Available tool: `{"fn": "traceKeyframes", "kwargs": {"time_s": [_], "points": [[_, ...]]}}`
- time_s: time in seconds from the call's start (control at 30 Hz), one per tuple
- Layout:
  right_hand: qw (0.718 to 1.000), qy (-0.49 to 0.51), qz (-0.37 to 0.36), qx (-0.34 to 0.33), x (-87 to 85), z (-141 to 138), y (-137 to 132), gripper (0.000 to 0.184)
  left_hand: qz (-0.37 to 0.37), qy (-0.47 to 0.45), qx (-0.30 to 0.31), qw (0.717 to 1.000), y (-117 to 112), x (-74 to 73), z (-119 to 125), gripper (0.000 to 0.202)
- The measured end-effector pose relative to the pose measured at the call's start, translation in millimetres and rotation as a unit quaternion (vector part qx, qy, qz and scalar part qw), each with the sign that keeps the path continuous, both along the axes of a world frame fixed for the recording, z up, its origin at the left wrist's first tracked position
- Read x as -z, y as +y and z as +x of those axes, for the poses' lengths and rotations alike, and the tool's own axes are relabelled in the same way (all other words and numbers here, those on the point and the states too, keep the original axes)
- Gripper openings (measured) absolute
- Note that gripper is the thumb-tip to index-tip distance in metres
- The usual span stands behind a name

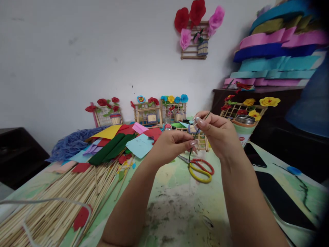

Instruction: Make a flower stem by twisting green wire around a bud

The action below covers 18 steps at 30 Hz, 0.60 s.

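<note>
A thin dark green stem [196, 134] runs slantwise between my two hands above the table. My left hand [171, 145] pinches its lower part between thumb and fingers. Higher up, my right hand [214, 132] grips the same stem near its upper end with thumb and forefinger. Scissors [200, 170] with one red and one yellow handle lie on the table just below, their blades partly behind the stem. A small stick rack [203, 142] is behind my hands, partly covered by them.
Bamboo sticks [59, 199] and coloured paper sheets [110, 149] cover the left side, with blue yarn [74, 140] behind. Flowered racks [149, 115] line the wall. A jar [243, 128], a phone [254, 155], a larger dark-screened device [282, 200] and a blue-tipped stem [294, 170] are at right.
</note>
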State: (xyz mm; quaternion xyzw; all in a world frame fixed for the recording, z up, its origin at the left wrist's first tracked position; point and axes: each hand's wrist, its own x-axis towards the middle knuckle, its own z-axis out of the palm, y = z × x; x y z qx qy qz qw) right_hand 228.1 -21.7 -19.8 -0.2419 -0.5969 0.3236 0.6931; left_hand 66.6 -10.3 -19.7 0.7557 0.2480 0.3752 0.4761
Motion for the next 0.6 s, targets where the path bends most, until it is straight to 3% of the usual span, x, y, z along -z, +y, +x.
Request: {"fn": "traceKeyframes", "kwargs": {"time_s": [0.1,0.17,0.33,0.6], "points": [[0.999,0.029,-0.005,0.018,0.2,-1.3,2.7,0.026,0.013,0.008,0.0,1.0,-0.3,0.6,0.1,0.018],[1.0,0.012,-0.017,0.016,-0.1,0.1,2.7,0.019,0.017,0.012,-0.005,1.0,0.5,1.3,-0.3,0.018],[0.997,-0.058,-0.014,-0.041,-0.6,4.5,-0.5,0.01,0.02,0.002,0.001,1.0,1.7,2.3,-0.7,0.02],[1.0,0.017,-0.007,0.02,1.4,0.7,4.5,0.021,-0.005,0.003,-0.002,1.0,0.1,-1.1,0.4,0.017]]}}
